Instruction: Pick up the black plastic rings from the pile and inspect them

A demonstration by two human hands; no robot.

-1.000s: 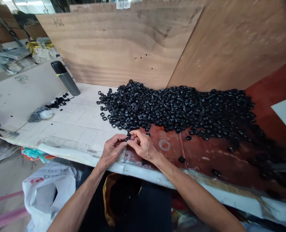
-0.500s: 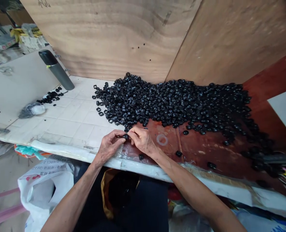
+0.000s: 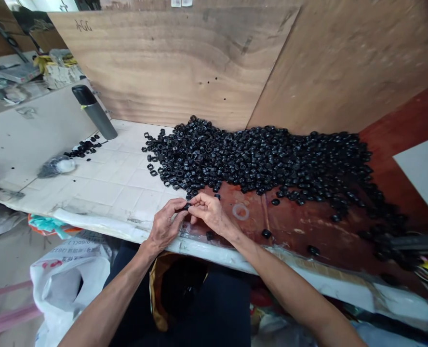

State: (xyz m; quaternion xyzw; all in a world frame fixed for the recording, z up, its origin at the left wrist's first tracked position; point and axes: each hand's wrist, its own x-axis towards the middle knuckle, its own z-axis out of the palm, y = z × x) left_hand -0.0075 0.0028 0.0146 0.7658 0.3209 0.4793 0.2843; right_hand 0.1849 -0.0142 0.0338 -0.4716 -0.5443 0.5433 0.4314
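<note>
**Two hands at a counter.** At the near edge of the counter (image 3: pixel 116 193), the left hand (image 3: pixel 165 225) and the right hand (image 3: pixel 208 213) meet just in front of a heap of black rings (image 3: pixel 257 164). Both grips are closed together on a small black ring (image 3: pixel 187 206), which is pinched between the fingertips. The heap spreads across white tiles and a worn red-brown sheet (image 3: pixel 308 226). Loose rings (image 3: pixel 266 233) lie apart on the sheet, near the right hand. Farther left are a small cluster of rings (image 3: pixel 84 148) and a dark flask (image 3: pixel 94 112), with a plywood board (image 3: pixel 156 62) behind.

Risks: the ring is small, so a slipped pinch could drop it over the counter edge, which lies just below the hands, towards the plastic bag (image 3: pixel 69 284) on the floor. The right fingers are also close enough to the heap's front that a careless brush could scatter rings.
</note>
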